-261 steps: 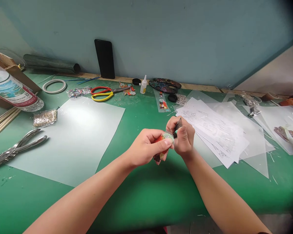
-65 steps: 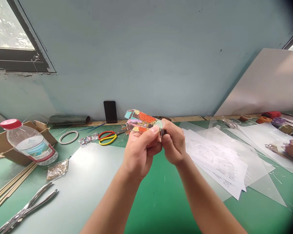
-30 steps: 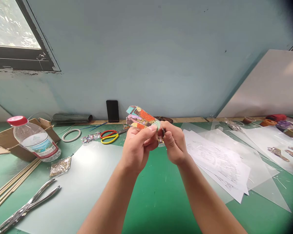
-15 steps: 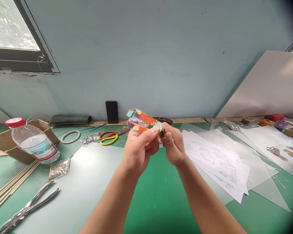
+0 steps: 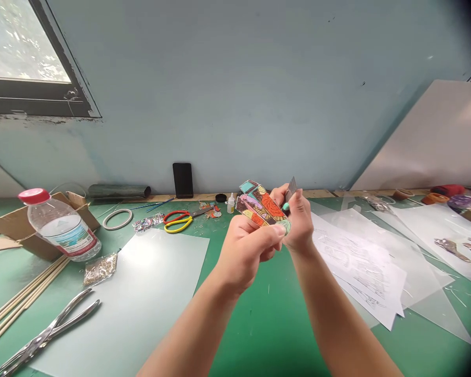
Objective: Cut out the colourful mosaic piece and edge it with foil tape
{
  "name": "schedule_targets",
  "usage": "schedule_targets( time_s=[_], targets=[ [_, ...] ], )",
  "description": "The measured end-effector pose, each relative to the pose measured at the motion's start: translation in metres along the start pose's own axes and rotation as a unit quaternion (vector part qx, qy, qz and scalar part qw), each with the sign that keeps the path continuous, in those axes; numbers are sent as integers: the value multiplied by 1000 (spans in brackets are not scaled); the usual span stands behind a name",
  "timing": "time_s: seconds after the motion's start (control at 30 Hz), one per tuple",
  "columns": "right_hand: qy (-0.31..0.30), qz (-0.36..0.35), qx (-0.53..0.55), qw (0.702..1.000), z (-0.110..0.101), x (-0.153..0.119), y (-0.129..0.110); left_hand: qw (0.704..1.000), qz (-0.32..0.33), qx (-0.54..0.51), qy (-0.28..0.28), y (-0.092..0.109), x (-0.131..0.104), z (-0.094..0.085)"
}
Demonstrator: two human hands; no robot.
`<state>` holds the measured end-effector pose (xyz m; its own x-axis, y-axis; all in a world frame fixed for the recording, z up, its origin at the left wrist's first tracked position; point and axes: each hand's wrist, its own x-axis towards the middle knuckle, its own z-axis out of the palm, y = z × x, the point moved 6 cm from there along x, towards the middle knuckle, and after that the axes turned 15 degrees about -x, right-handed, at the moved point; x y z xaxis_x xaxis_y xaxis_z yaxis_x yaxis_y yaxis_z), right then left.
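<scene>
fingers of left hand [image 5: 243, 251] pinch patterned cutout [image 5: 270, 205] by one end, prob. to steady it w/o covering most; right hand [image 5: 301, 222] grips thin grey tool [image 5: 291, 188], tip up, close by, both above green table [image 5: 267, 324].

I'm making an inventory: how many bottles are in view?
2: a clear bottle with a red cap at the left, beside the cardboard box, and a small white bottle near the wall, beyond the left hand. The box or that hand might hide others.
</scene>
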<state>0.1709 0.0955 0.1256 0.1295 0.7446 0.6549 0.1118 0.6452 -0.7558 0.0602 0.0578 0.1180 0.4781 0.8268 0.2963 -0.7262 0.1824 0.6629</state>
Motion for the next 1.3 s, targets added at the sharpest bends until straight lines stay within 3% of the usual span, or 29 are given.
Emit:
schedule_targets(
  time_s=[0.07, 0.2, 0.27, 0.43, 0.53, 0.67, 0.83, 1.3],
  targets=[
    [-34, 17, 13, 999, -4, 2, -8, 1000, 4, 9, 6, 2, 2, -3],
    [-159, 65, -17, 985, 3, -6, -25, 999, 20, 38, 26, 15, 5, -13],
    [-183, 92, -43, 978, 8, -11, -28, 996, 31, 74, 38, 22, 6, -18],
    [-105, 84, -79, 988, 14, -14, -32, 986, 69, 148, 45, 34, 5, -21],
    [-86, 60, -80, 991, 18, -15, -31, 986, 81, 136, 55, 37, 4, -18],
    [-90, -49, -148, 984, 18, -16, -33, 988, 97, 70, 95, 39, 2, -18],
    [-106, -171, -261, 944, 20, -19, -36, 989, 96, 40, 105, 39, 2, -18],
    [-110, -212, -274, 932, 22, -20, -35, 993, 59, -34, 94, 27, 3, -12]
  ],
)
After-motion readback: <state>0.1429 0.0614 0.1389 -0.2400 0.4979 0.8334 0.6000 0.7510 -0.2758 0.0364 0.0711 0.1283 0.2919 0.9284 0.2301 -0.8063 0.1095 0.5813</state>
